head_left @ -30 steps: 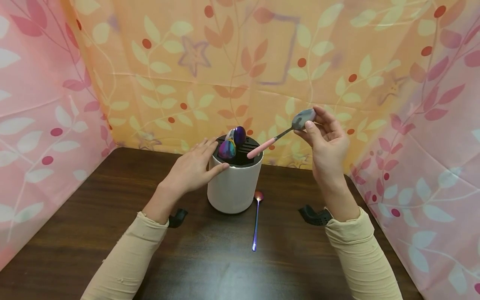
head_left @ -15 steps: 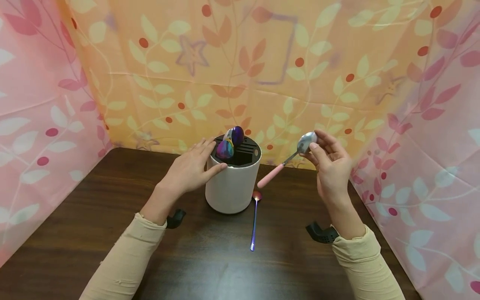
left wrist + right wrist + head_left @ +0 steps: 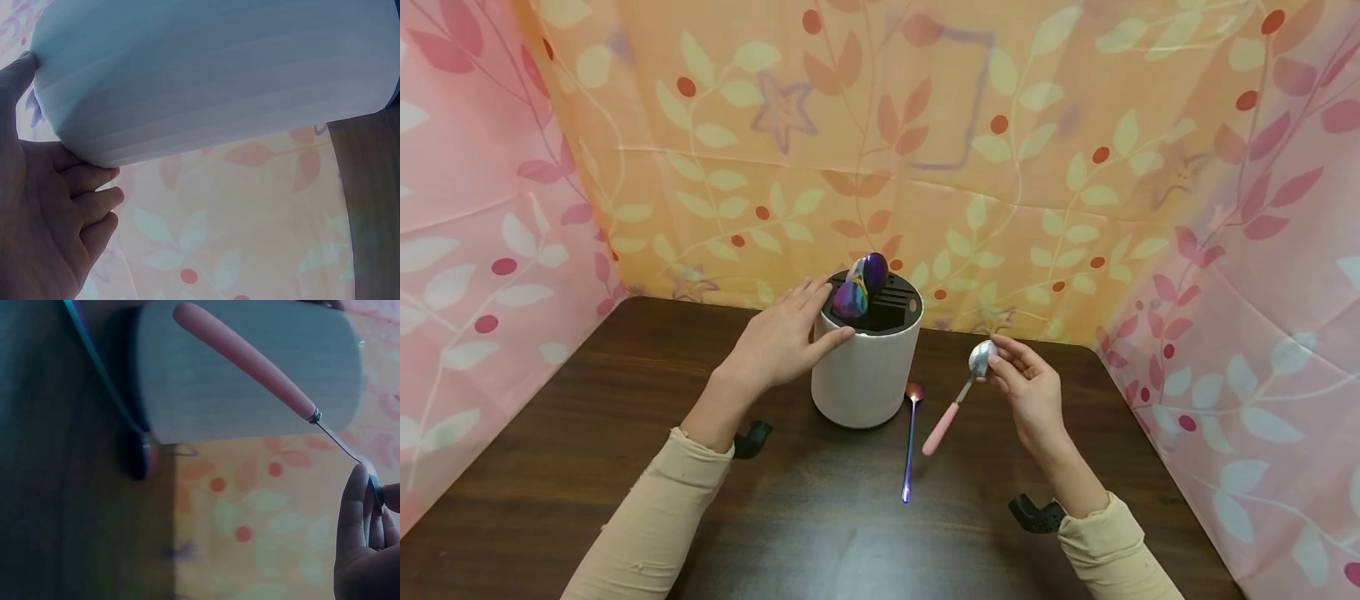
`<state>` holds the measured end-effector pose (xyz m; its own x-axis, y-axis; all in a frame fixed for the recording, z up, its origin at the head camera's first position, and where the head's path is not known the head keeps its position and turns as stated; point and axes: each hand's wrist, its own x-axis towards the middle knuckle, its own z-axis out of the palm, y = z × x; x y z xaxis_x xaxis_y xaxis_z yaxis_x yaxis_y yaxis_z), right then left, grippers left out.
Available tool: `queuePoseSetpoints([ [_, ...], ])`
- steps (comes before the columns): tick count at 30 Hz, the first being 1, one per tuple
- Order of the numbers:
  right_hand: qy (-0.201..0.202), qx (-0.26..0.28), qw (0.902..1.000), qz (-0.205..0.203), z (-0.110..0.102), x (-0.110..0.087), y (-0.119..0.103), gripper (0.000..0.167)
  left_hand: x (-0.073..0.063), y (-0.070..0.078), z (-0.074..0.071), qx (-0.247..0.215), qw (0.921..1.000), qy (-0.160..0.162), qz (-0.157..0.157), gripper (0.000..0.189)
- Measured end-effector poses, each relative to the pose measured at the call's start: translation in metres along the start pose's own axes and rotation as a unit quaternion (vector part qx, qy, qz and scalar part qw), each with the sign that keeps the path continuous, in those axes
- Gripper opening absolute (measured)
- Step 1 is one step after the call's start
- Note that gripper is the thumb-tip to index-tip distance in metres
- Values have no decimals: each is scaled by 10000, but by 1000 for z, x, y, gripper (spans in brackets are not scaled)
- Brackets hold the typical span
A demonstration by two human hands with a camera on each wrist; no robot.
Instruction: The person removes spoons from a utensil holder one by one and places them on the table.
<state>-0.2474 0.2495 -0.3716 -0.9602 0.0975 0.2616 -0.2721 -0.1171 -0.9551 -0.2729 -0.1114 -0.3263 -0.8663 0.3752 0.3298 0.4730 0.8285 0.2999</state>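
In the head view my right hand pinches a spoon by its metal bowl, over the table right of a white cutlery holder. The spoon's pink handle slants down toward the left; in the right wrist view its handle crosses in front of the holder. My left hand rests against the holder's upper left rim, thumb along the front, fingers toward the back. In the left wrist view that hand touches the rim end of the holder.
Shiny multicoloured spoons stand in the holder's black slotted top. Another long, thin iridescent spoon lies on the dark wooden table, just right of the holder's base. Patterned cloth hangs behind and at both sides.
My right hand has carried the pink-handled spoon away from above the holder, rightward at first and then down toward the table. My left hand has stayed at the rim.
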Motion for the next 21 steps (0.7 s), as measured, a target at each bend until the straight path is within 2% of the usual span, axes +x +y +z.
queuePoseSetpoints([
  [4, -147, -172, 9984, 522, -7, -1, 20, 34, 0, 0, -1, -12, 10000, 0, -10, 94],
  [7, -211, -299, 9966, 739, -10, 0, 33, 34, 0, 0, -1, -7, 10000, 11, -7, 94],
  [15, -375, -956, 9890, 1064, -13, 7, 60, 38, 0, -1, -1, 40, 10000, -26, 25, 94],
  [21, -524, -1257, 9834, 1198, -12, 14, 76, 40, 0, 0, -2, 73, 9999, -112, 13, 94],
])
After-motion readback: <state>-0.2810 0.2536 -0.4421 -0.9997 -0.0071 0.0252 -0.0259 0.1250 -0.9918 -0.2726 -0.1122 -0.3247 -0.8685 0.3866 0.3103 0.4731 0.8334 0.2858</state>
